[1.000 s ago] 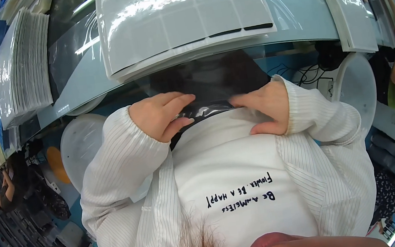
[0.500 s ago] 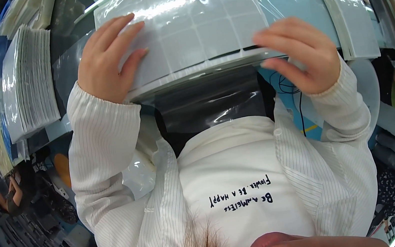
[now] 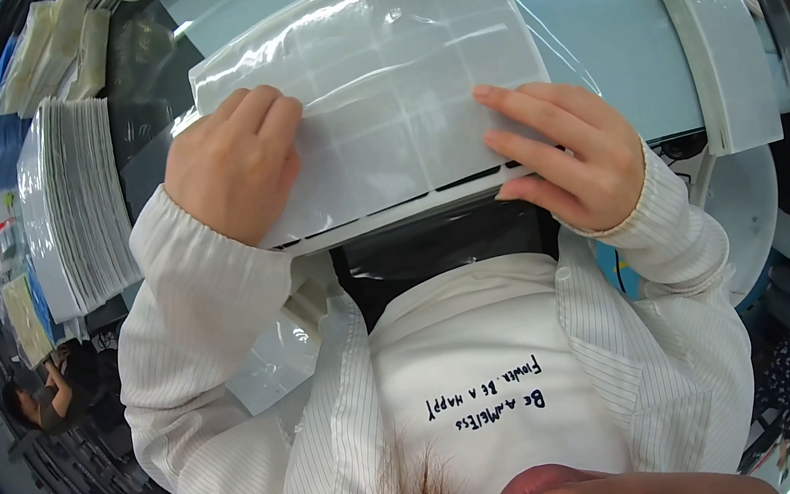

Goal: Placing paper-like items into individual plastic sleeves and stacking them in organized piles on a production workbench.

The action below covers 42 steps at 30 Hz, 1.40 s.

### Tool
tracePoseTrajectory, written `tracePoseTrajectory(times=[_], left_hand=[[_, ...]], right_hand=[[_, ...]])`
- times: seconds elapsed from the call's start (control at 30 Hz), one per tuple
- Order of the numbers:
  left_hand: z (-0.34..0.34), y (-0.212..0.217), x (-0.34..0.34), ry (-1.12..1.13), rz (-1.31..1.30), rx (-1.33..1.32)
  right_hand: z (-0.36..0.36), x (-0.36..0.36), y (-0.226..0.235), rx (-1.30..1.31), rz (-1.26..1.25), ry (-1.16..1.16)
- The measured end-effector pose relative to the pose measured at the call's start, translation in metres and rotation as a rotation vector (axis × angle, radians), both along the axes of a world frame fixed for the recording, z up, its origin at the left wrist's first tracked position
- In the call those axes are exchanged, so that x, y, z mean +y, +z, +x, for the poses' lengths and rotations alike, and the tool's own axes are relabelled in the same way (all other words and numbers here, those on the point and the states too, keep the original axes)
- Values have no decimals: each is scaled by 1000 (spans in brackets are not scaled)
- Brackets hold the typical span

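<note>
Glossy, seemingly plastic-wrapped flat grey panel (image 3: 374, 98)

A big flat pack (image 3: 384, 97) in clear plastic wrap lies on the blue-grey table, with grey-white squares inside. A stack of the same flat packs (image 3: 80, 231) stands at the left. 1 more pack (image 3: 713, 30) lies at the right.
</note>
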<state>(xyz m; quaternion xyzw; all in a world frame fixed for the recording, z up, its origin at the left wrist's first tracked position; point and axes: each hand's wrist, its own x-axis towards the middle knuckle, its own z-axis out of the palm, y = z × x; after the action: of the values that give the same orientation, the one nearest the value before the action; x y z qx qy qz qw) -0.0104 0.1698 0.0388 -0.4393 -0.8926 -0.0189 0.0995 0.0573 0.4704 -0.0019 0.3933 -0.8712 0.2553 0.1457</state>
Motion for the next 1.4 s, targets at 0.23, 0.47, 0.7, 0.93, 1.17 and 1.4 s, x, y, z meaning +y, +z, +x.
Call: tracePoseTrajectory(times=[0.23, 0.47, 0.7, 0.93, 1.17, 1.4], left_hand=[[-27, 35, -3, 97, 220, -120], [-71, 70, -39, -5, 246, -279], [-87, 74, -51, 88, 215, -457], [-73, 70, -40, 60, 145, -111], [-48, 75, 5, 258, 345, -141], [-45, 71, 3, 176, 308, -85]], right_hand=[[0, -2, -6, 8, 96, -17], [1, 2, -9, 22, 91, 7], [6, 1, -11, 12, 89, -48], [12, -9, -7, 51, 127, -112], [42, -41, 26, 43, 95, -62], [14, -122, -7, -46, 87, 72]])
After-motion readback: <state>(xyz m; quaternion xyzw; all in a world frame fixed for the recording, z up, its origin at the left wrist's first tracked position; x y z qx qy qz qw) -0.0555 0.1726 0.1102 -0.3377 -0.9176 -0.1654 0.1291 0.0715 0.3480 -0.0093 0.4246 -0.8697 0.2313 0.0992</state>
